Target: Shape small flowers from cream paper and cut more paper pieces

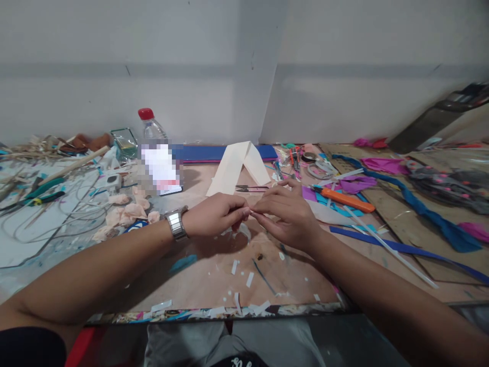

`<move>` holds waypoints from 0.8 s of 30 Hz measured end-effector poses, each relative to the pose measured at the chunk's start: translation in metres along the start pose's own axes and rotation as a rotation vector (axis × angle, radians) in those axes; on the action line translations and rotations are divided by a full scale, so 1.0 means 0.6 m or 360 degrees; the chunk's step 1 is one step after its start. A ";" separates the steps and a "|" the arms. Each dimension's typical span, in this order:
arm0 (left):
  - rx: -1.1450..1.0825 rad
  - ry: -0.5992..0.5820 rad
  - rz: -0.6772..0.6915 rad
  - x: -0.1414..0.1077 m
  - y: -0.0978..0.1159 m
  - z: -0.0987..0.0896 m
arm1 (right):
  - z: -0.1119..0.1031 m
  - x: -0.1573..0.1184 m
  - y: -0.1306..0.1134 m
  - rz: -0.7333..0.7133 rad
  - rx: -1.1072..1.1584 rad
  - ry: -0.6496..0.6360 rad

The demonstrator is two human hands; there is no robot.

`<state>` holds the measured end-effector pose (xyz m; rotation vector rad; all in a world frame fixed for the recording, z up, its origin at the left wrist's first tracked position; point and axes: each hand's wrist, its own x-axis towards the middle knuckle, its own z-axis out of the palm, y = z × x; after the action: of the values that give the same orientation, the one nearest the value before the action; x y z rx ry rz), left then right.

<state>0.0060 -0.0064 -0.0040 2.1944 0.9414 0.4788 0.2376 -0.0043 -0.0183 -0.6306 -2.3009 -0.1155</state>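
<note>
My left hand [217, 214], with a metal watch [176, 224] on its wrist, is closed in a pinch over the middle of the table. Against its thumb tip, my right hand [286, 214] brings thumb and fingertips together. Whatever the fingertips hold is too small to make out. A pale translucent scrap [243, 232] shows just under the left fingers. Beyond the hands lie small thread snips [252, 188] and a folded cream paper strip [229, 165]. To the right of my right hand rests an orange utility knife [346, 199].
A lit phone [162, 168] leans before a red-capped bottle [153, 127]. Pliers [46, 193], cables and peach crumpled pieces [128, 209] crowd the left. On the right are a blue strip [405, 247], a cardboard sheet [428, 265] and a tilted dark holder [424, 122]. Paper scraps [250, 279] litter the front.
</note>
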 end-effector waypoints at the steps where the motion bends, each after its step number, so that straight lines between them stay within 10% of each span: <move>1: -0.0010 0.0012 0.0011 0.000 -0.001 0.000 | -0.001 0.001 -0.001 0.0010 0.0003 -0.0004; 17: 0.0508 0.0219 0.0099 0.001 0.001 0.012 | -0.001 0.001 -0.002 0.0013 -0.0035 0.0041; 24: 0.0102 0.0076 0.0139 -0.002 0.002 -0.002 | -0.003 0.004 -0.003 0.0008 0.0029 0.0005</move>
<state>0.0051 -0.0072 -0.0021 2.2985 0.8999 0.5512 0.2364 -0.0055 -0.0150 -0.6263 -2.2946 -0.0929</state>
